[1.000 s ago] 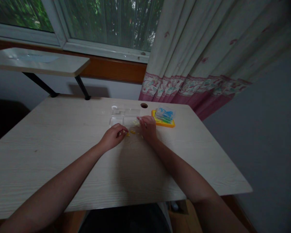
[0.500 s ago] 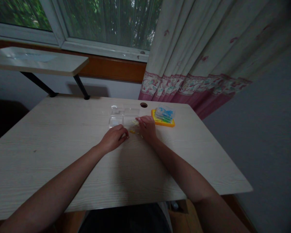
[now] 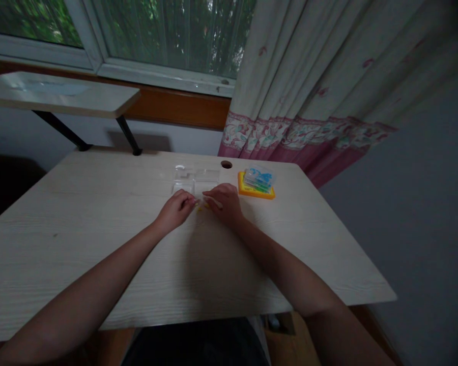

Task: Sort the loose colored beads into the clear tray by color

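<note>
My left hand (image 3: 176, 208) is closed in a pinch, and a tiny yellowish bit shows at its fingertips. Facing it, my right hand (image 3: 226, 202) has its thumb and index finger a little apart, tips close to the left fingertips; I make out nothing certain between them. Below the fingers, small yellow pieces (image 3: 200, 209) lie on the table, too small to name. Just behind both hands sits a clear plastic box (image 3: 183, 175) with its lid open and several compartments, its near right part covered by my right hand. Pale small pieces there are mostly hidden.
Right of my hands, a yellow tray (image 3: 256, 193) bears stacked clear cases (image 3: 258, 177) with blue and green contents. A round cable hole (image 3: 226, 164) is near the table's back edge. A raised shelf (image 3: 61, 94) on black legs stands back left; a curtain (image 3: 282, 101) hangs behind.
My right hand has moved slightly left, from the pale pieces toward my left hand, its finger and thumb parting. My left hand has closed into a pinch and shifted a little left and up.
</note>
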`<state>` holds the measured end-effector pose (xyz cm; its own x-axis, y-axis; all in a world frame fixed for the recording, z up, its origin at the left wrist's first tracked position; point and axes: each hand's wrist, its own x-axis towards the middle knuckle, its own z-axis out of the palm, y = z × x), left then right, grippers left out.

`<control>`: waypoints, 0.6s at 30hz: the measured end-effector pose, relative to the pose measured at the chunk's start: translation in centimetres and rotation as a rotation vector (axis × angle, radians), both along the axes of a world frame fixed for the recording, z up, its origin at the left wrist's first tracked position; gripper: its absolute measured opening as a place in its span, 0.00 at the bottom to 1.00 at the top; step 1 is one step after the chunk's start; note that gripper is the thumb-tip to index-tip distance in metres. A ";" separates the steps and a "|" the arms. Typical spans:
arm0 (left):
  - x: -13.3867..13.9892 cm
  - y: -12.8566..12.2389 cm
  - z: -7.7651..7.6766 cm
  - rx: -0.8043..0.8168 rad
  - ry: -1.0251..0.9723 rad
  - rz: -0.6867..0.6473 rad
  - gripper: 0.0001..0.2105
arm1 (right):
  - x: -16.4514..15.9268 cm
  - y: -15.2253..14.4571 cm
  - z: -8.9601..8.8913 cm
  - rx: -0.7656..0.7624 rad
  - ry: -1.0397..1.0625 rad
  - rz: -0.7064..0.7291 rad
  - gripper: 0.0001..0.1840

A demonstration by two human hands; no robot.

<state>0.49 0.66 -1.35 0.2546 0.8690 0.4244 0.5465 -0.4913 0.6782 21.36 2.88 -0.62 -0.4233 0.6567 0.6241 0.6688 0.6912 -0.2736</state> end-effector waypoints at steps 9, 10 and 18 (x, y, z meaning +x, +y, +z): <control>0.2 0.1 0.0 -0.034 -0.046 -0.003 0.14 | -0.7 -0.6 -0.4 0.127 -0.124 0.119 0.10; 0.2 0.1 -0.1 -0.036 -0.043 -0.008 0.14 | -0.7 -0.6 -0.4 0.127 -0.127 0.114 0.10; 0.2 0.2 -0.4 -0.050 -0.036 -0.020 0.15 | -0.9 -0.9 -0.3 0.190 -0.144 0.101 0.08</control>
<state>0.67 0.81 -1.71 0.2575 0.8843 0.3894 0.5115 -0.4667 0.7215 20.44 2.00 -0.88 -0.5739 0.4836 0.6609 0.6166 0.7863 -0.0400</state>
